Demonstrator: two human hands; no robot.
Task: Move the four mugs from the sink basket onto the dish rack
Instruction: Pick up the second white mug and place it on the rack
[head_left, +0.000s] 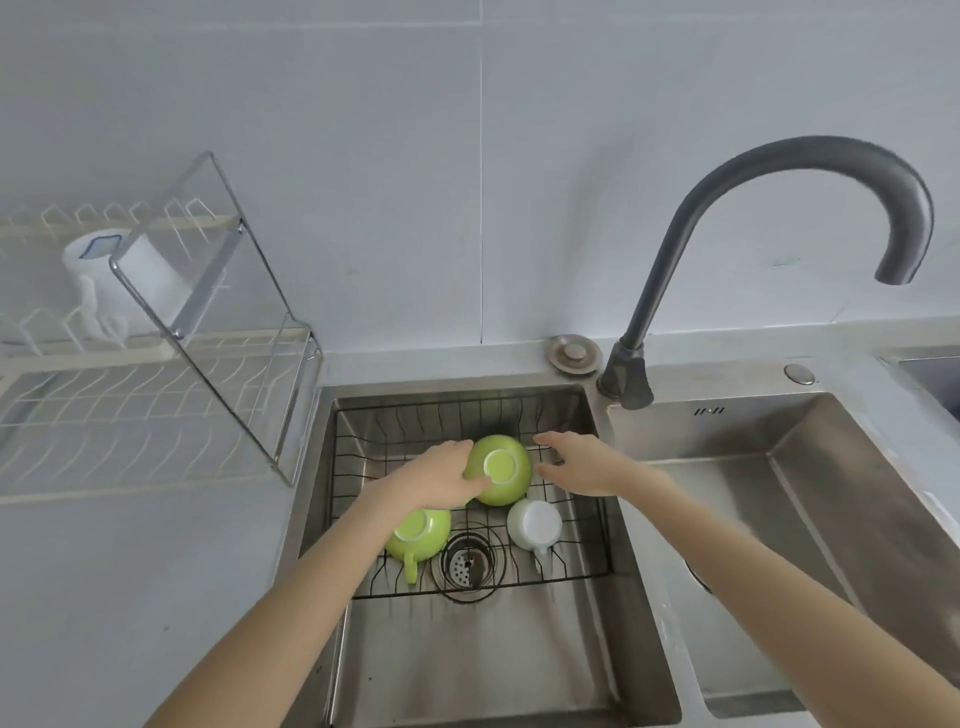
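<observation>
Three mugs lie upside down in the black wire sink basket. A green mug is at the back, with my left hand gripping its left side. My right hand hovers just right of it, fingers spread, holding nothing. A second green mug sits front left, partly under my left wrist, handle toward me. A white mug sits front right. Another white mug stands upside down on the white dish rack at the left.
A clear plastic panel leans across the rack's right end. The dark curved faucet arches over the divider to the right. A second sink basin lies at the right. The drain strainer sits under the basket.
</observation>
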